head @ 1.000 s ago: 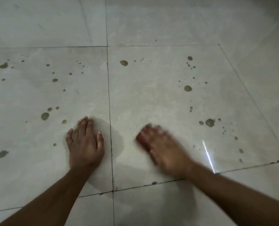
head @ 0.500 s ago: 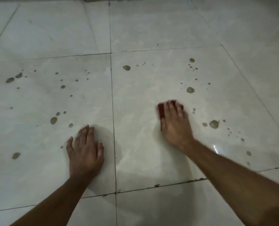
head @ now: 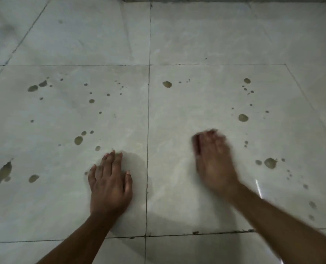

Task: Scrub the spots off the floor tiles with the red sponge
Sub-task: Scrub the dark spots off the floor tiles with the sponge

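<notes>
The floor tiles (head: 196,103) are pale grey-white with faint cloudy marbling, glossy, and divided by thin dark grout lines (head: 148,111) into a square grid. Olive-brown spots (head: 243,117) of mixed sizes are scattered over the two middle tiles, thicker toward their left and right edges. A sliver of the red sponge (head: 196,144) shows dark red under the blurred right hand (head: 214,161). A bright white glint (head: 258,187) streaks the right tile near its front edge.
</notes>
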